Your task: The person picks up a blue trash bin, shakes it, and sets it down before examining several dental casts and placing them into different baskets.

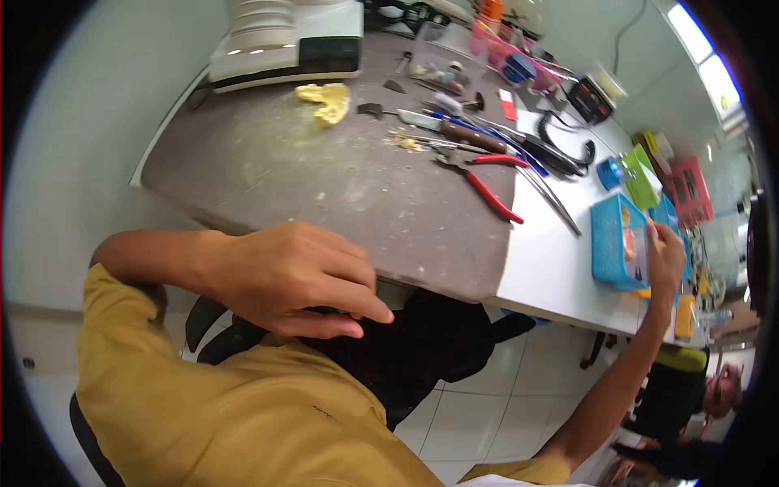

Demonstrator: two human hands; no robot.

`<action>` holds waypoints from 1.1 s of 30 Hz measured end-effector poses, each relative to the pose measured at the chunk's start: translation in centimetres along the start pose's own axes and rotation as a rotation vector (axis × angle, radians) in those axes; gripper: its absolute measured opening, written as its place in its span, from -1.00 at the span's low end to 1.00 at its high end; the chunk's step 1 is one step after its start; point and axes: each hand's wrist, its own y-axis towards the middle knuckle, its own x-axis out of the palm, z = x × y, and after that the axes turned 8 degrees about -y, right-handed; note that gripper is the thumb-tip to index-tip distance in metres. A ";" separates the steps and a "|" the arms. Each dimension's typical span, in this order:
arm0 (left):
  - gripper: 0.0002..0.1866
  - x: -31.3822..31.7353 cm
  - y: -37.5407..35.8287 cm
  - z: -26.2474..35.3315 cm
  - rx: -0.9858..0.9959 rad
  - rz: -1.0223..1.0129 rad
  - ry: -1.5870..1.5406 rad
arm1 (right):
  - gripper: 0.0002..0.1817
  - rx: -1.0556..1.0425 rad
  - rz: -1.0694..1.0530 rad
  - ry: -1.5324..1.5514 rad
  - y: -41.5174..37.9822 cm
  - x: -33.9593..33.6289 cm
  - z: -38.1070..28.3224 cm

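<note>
My left hand (304, 280) hangs just in front of the table's near edge, palm down. Its fingers are loosely bent, with a gap between thumb and forefinger, and nothing shows in it. Far to the right, my right hand (667, 264) is closed at the rim of a blue plastic basket (610, 252). Pinkish and yellowish pieces lie inside that basket; part of its right side is hidden behind my fingers. On the brown worktop (268, 174) sits a yellow horseshoe-shaped dental cast (329, 104), away from both hands.
Red-handled pliers (491, 191), a knife (462, 134) and several thin metal tools lie on the worktop's right part. A white machine (284, 49) stands at the back left. Behind the basket are a green container (643, 178) and a red rack (691, 191). Another person (720, 390) is at far right.
</note>
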 end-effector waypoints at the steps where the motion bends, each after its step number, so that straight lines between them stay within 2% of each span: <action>1: -0.74 -0.7 0.6 -0.3 0.063 -0.041 0.155 | -0.62 0.014 -0.056 -0.041 1.0 0.6 0.6; 3: -0.77 -1.4 1.7 -1.2 0.177 -0.065 0.163 | -0.55 0.079 -0.237 -0.104 2.2 0.6 -1.0; 5: -0.77 -2.5 2.9 -2.5 0.189 -0.105 0.333 | -0.57 0.109 -0.342 -0.012 2.9 1.2 -1.5; 8: -0.79 -3.2 4.7 -4.7 0.235 -0.132 0.347 | -0.60 0.189 -0.363 0.072 2.9 2.2 -1.5; 10: -0.79 -3.4 5.8 -6.1 0.261 -0.136 0.304 | -0.60 0.135 -0.339 0.272 3.1 2.1 -2.0; 11: -0.79 -3.3 6.1 -6.8 0.259 -0.129 0.263 | -0.60 0.150 -0.332 0.258 3.1 1.7 -2.0; 13: -0.78 -2.9 6.4 -7.6 0.249 -0.114 0.201 | -0.60 0.231 -0.580 0.344 2.6 -0.7 -4.0; 15: -0.78 -2.9 6.3 -8.1 0.232 -0.101 0.145 | -0.64 0.194 -0.543 0.372 2.3 0.1 -3.1; 17: -0.80 -3.5 6.0 -7.9 0.182 -0.104 0.153 | -0.70 0.131 -0.398 0.409 2.4 1.0 -1.6; 21: -0.79 -3.3 5.8 -7.9 0.207 -0.091 0.171 | -0.75 0.144 -0.259 0.343 1.6 0.1 -1.2; 26: -0.80 -3.1 5.8 -7.8 0.211 -0.071 0.208 | -0.78 0.286 -0.094 0.255 0.8 -1.2 -2.7; 33: -0.82 -3.0 5.7 -7.7 0.210 -0.059 0.201 | -0.77 0.298 -0.151 0.269 1.1 0.6 -1.7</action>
